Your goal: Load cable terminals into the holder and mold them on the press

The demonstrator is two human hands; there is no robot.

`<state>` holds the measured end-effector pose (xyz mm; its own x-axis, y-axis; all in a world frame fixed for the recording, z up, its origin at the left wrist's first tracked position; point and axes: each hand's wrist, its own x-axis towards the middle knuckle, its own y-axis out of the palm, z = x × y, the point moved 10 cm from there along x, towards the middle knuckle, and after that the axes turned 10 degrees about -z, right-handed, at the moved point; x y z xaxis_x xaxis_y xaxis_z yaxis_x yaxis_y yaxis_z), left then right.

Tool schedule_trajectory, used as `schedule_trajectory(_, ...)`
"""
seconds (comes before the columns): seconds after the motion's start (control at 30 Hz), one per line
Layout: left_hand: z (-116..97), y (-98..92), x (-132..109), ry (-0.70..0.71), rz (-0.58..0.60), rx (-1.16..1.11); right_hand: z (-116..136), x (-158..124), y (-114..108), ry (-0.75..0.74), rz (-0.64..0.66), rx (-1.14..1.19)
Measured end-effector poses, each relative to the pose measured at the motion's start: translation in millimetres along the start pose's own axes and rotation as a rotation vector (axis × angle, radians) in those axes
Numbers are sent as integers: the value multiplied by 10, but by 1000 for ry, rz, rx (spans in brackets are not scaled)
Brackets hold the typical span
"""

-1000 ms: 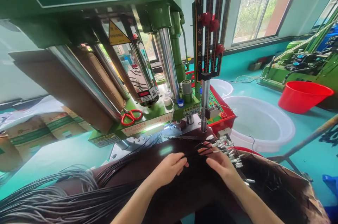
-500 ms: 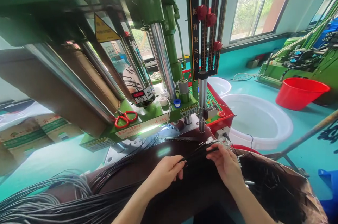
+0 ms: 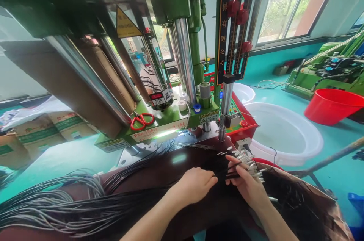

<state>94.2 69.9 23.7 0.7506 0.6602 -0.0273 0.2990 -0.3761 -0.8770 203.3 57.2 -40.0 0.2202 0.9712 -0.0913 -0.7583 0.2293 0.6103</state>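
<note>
Thin black cables cross the dark brown table (image 3: 176, 163) between my hands. My left hand (image 3: 199, 184) is closed around some of them, its fingertips pressed together near the table's middle. Just to the right, my right hand (image 3: 244, 180) pinches black cables between thumb and fingers, close to their ends. Silvery white connectors (image 3: 247, 159) bunch up behind and beside my right fingers. A large bundle of grey and black cables (image 3: 57, 207) spreads over the left part of the table.
A green press machine (image 3: 170, 119) stands behind the table, with red scissors (image 3: 142, 121) on its ledge. An open lined container (image 3: 301, 203) of dark parts is at the right. Beyond are a white tub (image 3: 315, 138) and a red bucket (image 3: 332, 110).
The view has shifted, so the machine sits further right. My left hand has moved right, and my right hand has its fingers around the cables lower beside the connectors.
</note>
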Motion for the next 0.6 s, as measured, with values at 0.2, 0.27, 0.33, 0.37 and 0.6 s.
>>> schedule_trajectory(0.2, 183, -123, 61, -27, -154, -112, -12, -82, -34, -20, 29, -67)
schedule_trajectory(0.27, 426, -175, 122, -151, -217, 19, -2, -78, -29, -15, -13, -64)
schedule_trajectory(0.33, 633, -115, 178, -252, -167, 176, 16, -74, -2, -12, -35, -57)
schedule_trajectory(0.37, 693, -61, 203, -273, -122, 226, 27, -73, 14, -14, -39, -56)
schedule_trajectory(0.6, 637, -18, 213, -207, -113, 283, 30, -76, 7, -14, -70, -49)
